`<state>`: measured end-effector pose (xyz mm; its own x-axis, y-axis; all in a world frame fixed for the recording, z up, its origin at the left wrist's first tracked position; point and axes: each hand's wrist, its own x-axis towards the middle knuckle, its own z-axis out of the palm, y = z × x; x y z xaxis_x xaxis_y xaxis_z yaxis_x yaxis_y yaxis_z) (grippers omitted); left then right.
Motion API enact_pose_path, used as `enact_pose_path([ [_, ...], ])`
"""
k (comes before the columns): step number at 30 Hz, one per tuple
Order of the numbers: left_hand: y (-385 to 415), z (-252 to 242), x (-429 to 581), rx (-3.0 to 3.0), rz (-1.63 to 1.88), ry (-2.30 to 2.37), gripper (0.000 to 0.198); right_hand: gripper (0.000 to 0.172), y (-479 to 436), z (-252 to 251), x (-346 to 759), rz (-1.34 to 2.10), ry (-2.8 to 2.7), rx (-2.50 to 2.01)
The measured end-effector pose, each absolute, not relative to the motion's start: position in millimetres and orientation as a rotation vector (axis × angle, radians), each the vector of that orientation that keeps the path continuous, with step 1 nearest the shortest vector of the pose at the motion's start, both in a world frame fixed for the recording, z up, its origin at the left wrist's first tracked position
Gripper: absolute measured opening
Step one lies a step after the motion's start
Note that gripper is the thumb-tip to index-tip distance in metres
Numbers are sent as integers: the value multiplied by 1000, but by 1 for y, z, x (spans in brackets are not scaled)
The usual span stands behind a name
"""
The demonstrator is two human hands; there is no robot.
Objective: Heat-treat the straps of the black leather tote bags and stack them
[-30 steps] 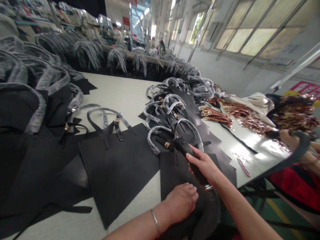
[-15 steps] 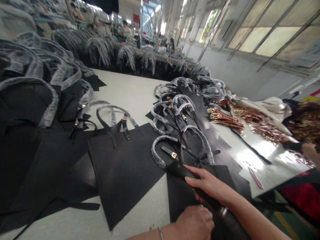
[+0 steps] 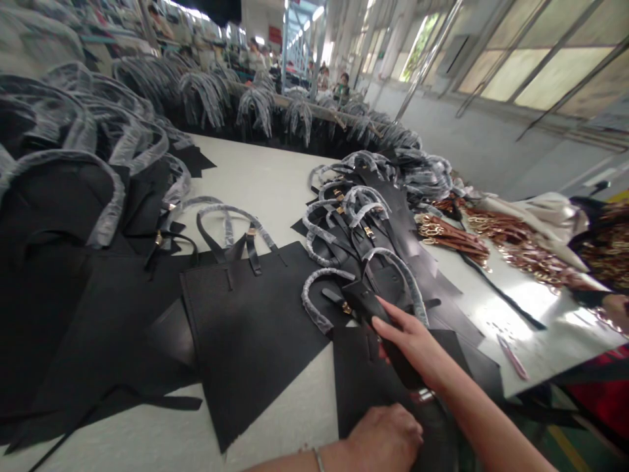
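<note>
My right hand [image 3: 403, 334] is wrapped round a long black object [image 3: 366, 303] with shiny metal near its lower end; I cannot make out its kind. It is held above a black leather bag panel [image 3: 351, 377] with a strap slot. My left hand [image 3: 386, 438], a bracelet at its wrist, rests with curled fingers on that panel; whatever is inside the fingers is hidden. Just beyond lie a plastic-wrapped handle [image 3: 314, 303] and a short strap with a gold buckle [image 3: 346, 307]. To the left lies another black bag panel [image 3: 255, 321] with a wrapped handle.
Black panels with wrapped handles [image 3: 105, 196] are heaped at left, and more overlap at centre right. Brown straps with gold hooks [image 3: 455, 237] lie on the pale table [image 3: 255, 167]. A pink tool [image 3: 514, 357] lies at right. Another person's hand [image 3: 616, 308] shows at the right edge.
My right hand has lifted the black object and tilted it more steeply, baring the slot in the panel below. My left hand stays almost in place. The view has shifted slightly.
</note>
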<state>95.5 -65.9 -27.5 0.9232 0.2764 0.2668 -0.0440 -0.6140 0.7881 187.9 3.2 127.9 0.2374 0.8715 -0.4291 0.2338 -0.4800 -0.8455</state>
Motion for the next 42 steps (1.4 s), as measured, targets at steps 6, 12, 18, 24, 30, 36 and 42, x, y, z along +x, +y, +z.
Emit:
enact_pose_path([
  [6,-53,-11,81,2109,555,210,19,85,-41,139,219,1238,-917,-1938],
  [12,13,37,98,1910,802,611,27,89,-110,112,230,1158,-785,-1932],
  [18,73,52,171,2161,515,780,32,96,-142,55,232,984,-761,-1930],
  [24,94,48,207,2173,355,822,21,99,-142,19,229,794,-718,-1961],
  [30,98,43,183,1973,504,873,32,101,-140,13,236,840,-652,-1934],
  [36,79,28,163,1632,682,851,53,98,-139,26,235,886,-715,-1947],
  [42,71,41,158,1217,620,664,51,98,-137,31,229,899,-679,-1938],
])
